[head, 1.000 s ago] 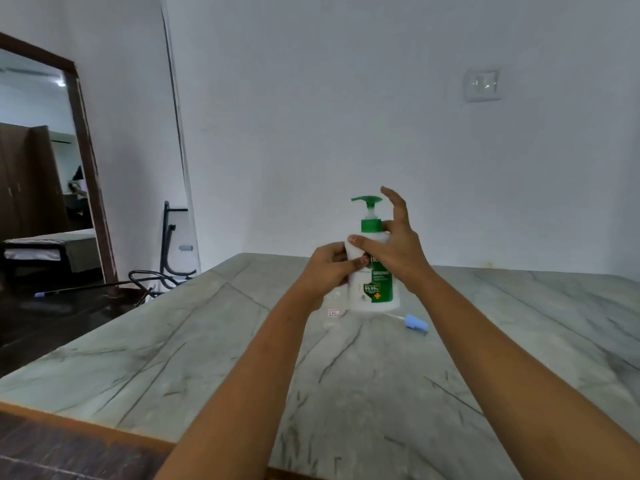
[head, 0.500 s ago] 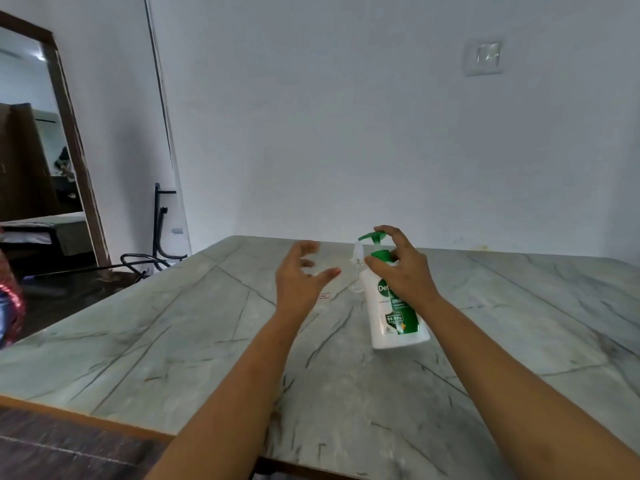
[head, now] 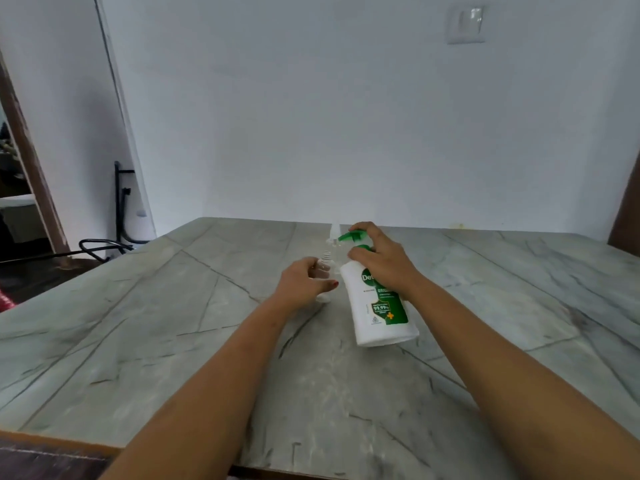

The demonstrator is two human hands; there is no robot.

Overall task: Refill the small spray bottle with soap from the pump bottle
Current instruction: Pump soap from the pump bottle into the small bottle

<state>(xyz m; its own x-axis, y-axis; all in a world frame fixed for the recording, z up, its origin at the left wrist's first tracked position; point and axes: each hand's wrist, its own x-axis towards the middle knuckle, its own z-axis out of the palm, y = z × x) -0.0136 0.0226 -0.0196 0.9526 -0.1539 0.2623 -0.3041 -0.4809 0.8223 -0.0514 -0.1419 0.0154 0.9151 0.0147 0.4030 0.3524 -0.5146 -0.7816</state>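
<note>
Grey marble-look counter (head: 173, 323): white pump bottle (head: 377, 317) w/ green pump, tilted left, nozzle toward small clear spray bottle (head: 325, 266) just beside it. R hand (head: 384, 261) grips pump bottle's neck, fingers over pump head. L hand (head: 304, 282) holds spray bottle upright, threaded neck bare.

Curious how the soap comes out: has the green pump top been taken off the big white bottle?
No, the green pump head sits on top of the pump bottle, with the right hand wrapped around its neck.

Grey-veined marble table (head: 173, 341); wall switch plate (head: 465, 24); black metal stand (head: 119, 199) far left.
</note>
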